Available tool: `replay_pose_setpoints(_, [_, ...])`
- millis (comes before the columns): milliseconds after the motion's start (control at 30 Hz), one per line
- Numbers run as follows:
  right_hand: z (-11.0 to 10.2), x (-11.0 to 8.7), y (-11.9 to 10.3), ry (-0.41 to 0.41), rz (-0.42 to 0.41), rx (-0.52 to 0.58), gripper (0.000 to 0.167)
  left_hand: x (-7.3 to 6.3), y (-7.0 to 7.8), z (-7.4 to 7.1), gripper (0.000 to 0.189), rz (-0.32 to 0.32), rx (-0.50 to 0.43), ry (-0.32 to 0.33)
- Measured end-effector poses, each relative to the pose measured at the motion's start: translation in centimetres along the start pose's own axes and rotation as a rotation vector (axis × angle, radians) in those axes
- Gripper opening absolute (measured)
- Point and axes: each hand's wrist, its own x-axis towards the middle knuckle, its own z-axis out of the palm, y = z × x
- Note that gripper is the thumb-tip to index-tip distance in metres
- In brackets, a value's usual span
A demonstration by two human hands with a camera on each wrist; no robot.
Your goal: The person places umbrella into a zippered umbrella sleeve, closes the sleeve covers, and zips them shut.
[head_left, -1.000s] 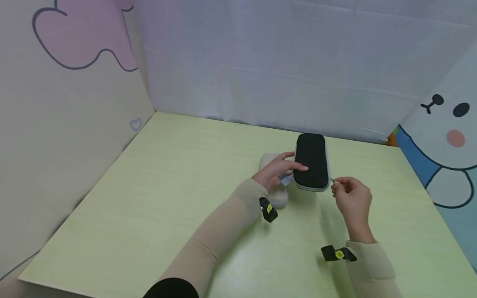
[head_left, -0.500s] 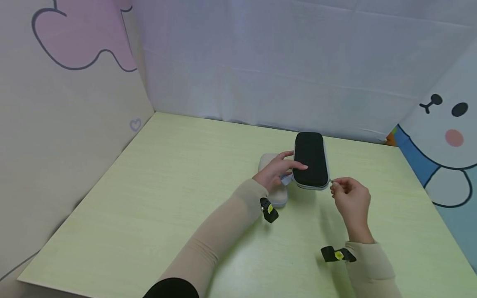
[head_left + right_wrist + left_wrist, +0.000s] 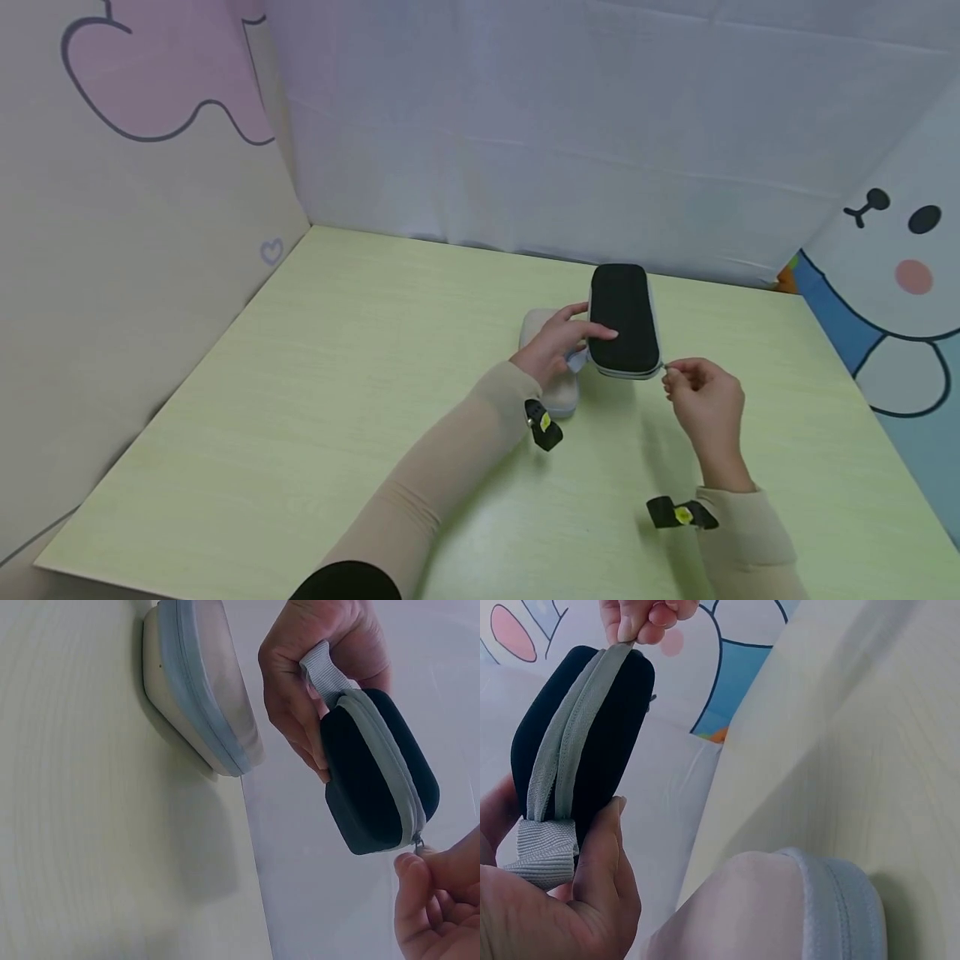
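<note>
My left hand (image 3: 557, 343) grips a black zip case (image 3: 622, 317) by its left side, thumb lying on the black top face. Grey zip tape runs round the case, and a ribbed grey strap (image 3: 546, 851) sticks out at the held end. In the left wrist view the tapes part in a narrow dark gap near that strap. My right hand (image 3: 707, 417) pinches the small metal zip pull (image 3: 418, 841) at the case's near right corner. The case is held up above the table; its contents are hidden.
A beige case (image 3: 561, 398) with a pale blue-grey zip band rests on the table (image 3: 360, 367), partly behind my left hand. White cloth (image 3: 540, 133) hangs at the table's far edge. Cartoon-printed panels (image 3: 907, 367) flank both sides.
The black case has shifted slightly away and to the left. My right hand has moved a little left with it, still pinching the zip pull.
</note>
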Motion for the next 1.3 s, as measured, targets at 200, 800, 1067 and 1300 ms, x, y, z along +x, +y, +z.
replay_pose_setpoints(200, [0.7,0.8,2.7,-0.030,-0.028,-0.022,0.011,0.0,0.0,0.0,0.064,-0.004,-0.004,0.009])
replay_pose_setpoints(800, [3.0,5.5,11.6,0.046,-0.075,-0.102,0.014,0.2,0.4,-0.1,0.050,-0.143,0.040,-0.117])
replay_pose_setpoints(1067, [3.1,6.0,12.1,0.079,-0.069,-0.151,0.014,0.2,0.5,-0.2,0.027,-0.164,-0.043,-0.191])
replay_pose_setpoints(1300, [3.1,5.5,11.7,0.051,-0.043,-0.146,0.015,0.3,0.1,0.2,0.008,-0.079,-0.112,-0.175])
